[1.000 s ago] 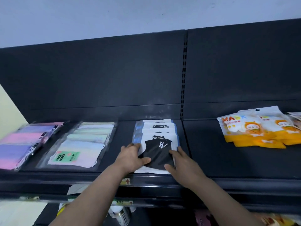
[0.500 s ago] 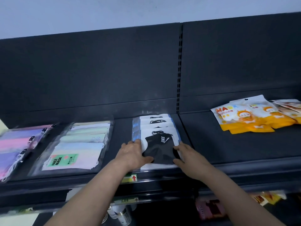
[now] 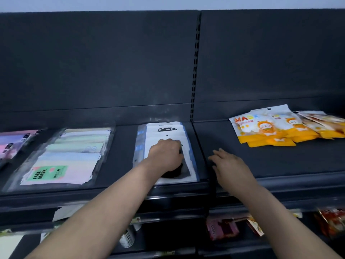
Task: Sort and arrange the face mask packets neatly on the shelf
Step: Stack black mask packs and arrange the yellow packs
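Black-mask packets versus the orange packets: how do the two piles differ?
The black-mask packets sit in a straight overlapped row; the orange packets are fanned askew. The left hand rests on the black-mask packets; the orange packets are untouched, the right hand short of them. Both lie flat on the dark shelf.

Two hands (image 3: 165,155) (image 3: 230,166), four piles of mask packets (image 3: 11,144) (image 3: 74,152) (image 3: 166,128) (image 3: 261,128), perhaps five.
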Demonstrator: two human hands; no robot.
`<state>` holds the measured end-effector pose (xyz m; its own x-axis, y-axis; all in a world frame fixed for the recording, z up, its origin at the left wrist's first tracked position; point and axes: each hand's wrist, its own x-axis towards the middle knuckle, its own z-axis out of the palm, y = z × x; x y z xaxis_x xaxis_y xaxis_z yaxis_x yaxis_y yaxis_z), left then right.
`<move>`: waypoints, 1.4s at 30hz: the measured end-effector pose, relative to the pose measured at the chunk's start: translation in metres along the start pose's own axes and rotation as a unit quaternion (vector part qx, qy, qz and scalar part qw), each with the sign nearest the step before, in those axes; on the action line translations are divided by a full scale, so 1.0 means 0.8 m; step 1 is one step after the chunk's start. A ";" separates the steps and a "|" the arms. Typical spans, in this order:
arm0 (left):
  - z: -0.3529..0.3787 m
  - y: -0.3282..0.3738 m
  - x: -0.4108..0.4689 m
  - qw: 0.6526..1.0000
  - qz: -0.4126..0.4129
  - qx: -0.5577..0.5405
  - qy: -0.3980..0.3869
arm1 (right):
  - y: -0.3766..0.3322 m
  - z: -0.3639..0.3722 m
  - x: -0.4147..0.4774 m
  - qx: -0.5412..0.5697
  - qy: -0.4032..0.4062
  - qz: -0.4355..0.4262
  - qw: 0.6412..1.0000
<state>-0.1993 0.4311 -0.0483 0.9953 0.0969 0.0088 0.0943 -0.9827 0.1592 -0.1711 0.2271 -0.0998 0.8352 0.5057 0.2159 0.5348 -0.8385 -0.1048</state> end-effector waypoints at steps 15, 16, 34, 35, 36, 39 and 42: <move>0.065 0.232 0.163 0.988 0.035 -0.150 -0.027 | 0.291 -0.063 0.053 -0.059 0.015 0.104 0.993; 0.069 0.248 0.178 0.987 0.019 -0.158 -0.024 | 0.312 -0.066 0.060 -0.052 0.005 0.104 0.993; 0.088 0.375 0.230 0.998 -0.004 0.005 -0.067 | 0.442 -0.074 0.056 -0.022 -0.050 0.094 0.994; 0.083 0.365 0.227 0.997 -0.019 0.008 -0.070 | 0.434 -0.072 0.060 -0.018 -0.046 0.074 0.996; 0.078 0.353 0.224 0.997 -0.039 0.009 -0.073 | 0.424 -0.070 0.062 -0.005 -0.049 0.047 0.998; 0.063 0.324 0.213 0.993 -0.083 0.054 -0.063 | 0.386 -0.058 0.065 0.043 -0.099 -0.067 0.992; 0.061 0.308 0.201 0.991 -0.094 0.086 -0.034 | 0.355 -0.039 0.062 0.149 -0.146 -0.117 0.971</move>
<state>-0.0150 0.1967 -0.0561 0.9585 0.2756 -0.0727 0.2750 -0.9613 -0.0188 0.0184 0.0081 -0.0885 0.6634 0.7482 -0.0120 0.6916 -0.6192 -0.3720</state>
